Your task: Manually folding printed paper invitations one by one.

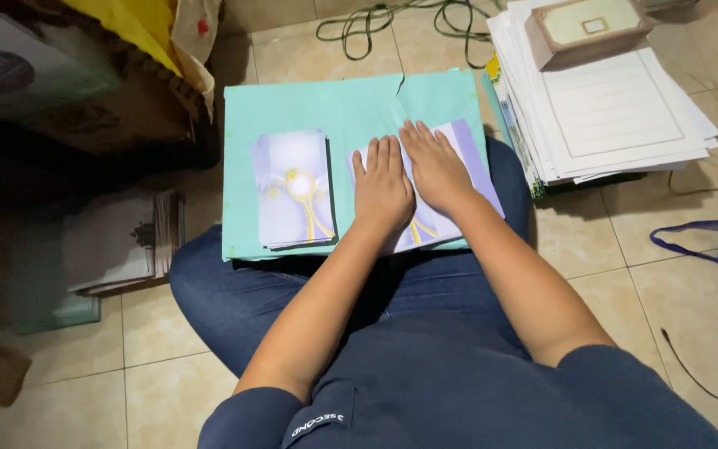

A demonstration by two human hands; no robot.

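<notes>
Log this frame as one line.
left hand: flat on lilac card | right hand: flat on same card | card stack: untouched | base: teal folder on lap

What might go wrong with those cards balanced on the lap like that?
The teal board rests on the person's knees, so a leg shift may tip it. The unheld lilac card stack looks likeliest to slide off. Both the left hand and right hand press the other card pile, perhaps creasing it.

One view only, from a camera on the person's head. It looks steeply down and forward over the chest and crossed legs, close enough that the forearms fill the lower middle. The teal board (351, 108) on the lap sits centre frame, with the tiled floor (592, 241) around it.
</notes>
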